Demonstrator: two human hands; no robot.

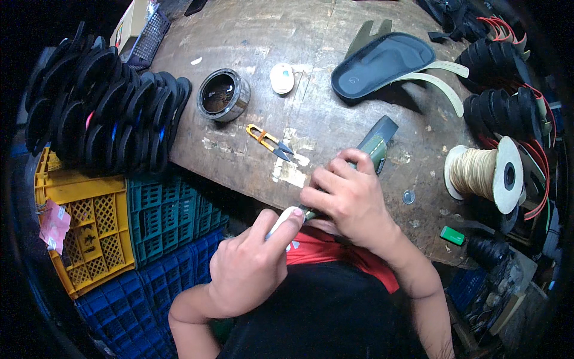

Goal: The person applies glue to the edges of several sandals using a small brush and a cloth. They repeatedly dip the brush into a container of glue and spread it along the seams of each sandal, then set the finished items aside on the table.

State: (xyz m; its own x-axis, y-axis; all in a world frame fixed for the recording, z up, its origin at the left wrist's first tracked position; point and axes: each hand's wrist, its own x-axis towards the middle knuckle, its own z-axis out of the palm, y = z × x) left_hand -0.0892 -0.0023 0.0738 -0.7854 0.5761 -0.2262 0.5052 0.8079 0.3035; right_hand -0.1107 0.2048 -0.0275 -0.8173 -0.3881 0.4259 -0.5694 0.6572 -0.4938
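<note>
Clutching white-handled tool [281,220] in left grip [248,266]; clasping green-and-dark sandal piece [375,141] in right grip [351,200], jutting out at one o'clock. Farther, from right grip: yellow-handled snips [261,136] on table [299,36] at ten, black footbed [385,67] at twelve, thread spool [475,172] at three.

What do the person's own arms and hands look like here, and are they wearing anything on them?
Both the left hand and right hand are bare, with no gloves and no rings that I can see. The forearms show no sleeves, watch or bracelet. Black clothing covers the body between them.
</note>
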